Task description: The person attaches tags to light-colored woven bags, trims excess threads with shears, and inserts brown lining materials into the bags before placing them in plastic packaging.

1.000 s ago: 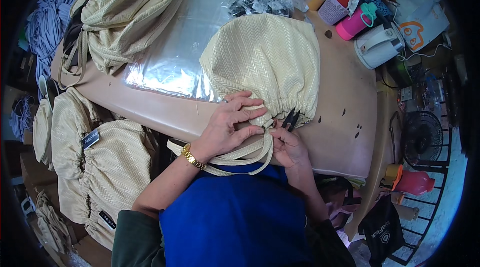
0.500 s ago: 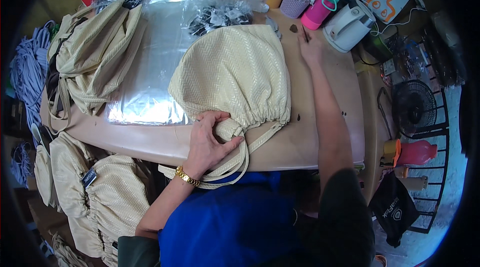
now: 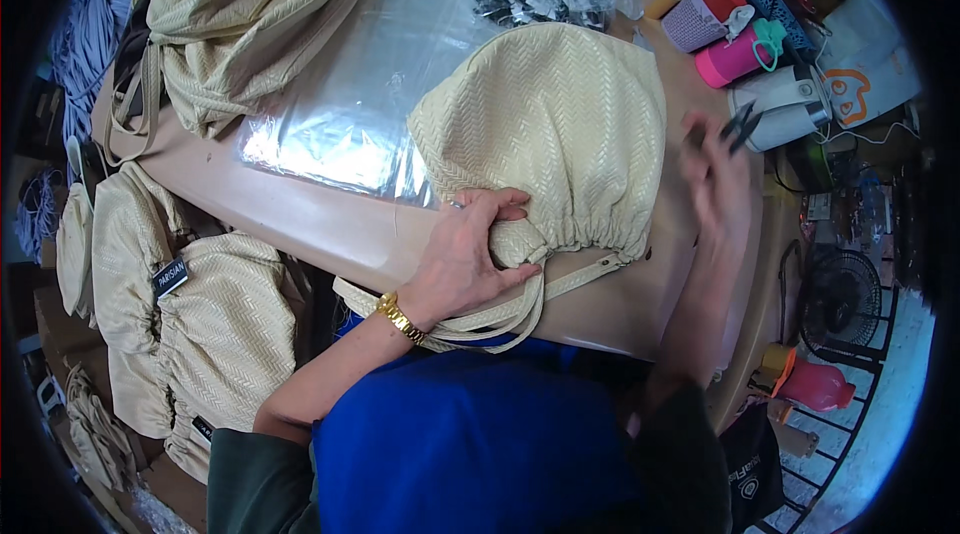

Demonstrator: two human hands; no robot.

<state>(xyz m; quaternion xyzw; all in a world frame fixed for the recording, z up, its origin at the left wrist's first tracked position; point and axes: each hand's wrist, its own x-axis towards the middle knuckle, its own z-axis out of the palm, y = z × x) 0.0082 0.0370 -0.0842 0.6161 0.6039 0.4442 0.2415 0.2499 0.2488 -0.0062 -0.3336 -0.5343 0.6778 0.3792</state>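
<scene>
A cream woven drawstring bag lies on the table with its gathered edge toward me and its straps trailing near the table's front edge. My left hand, with a gold watch at the wrist, pinches the bag at the gathered edge, thumb and fingers around a small folded part. To the right of the bag, my right hand is raised over the table and blurred by motion. From its fingers stick out the dark, pointed blades of what look like small black thread snips.
Clear plastic sheets lie left of the bag, beside a pile of cream bags. More cream bags hang below the table's left edge. A pink bottle, a lidded cup and a white kettle stand at the far right.
My right hand has come back from the far right of the table toward me, with the dark snips in its fingers. My left hand keeps its grip on the bag. The view has shifted.
</scene>
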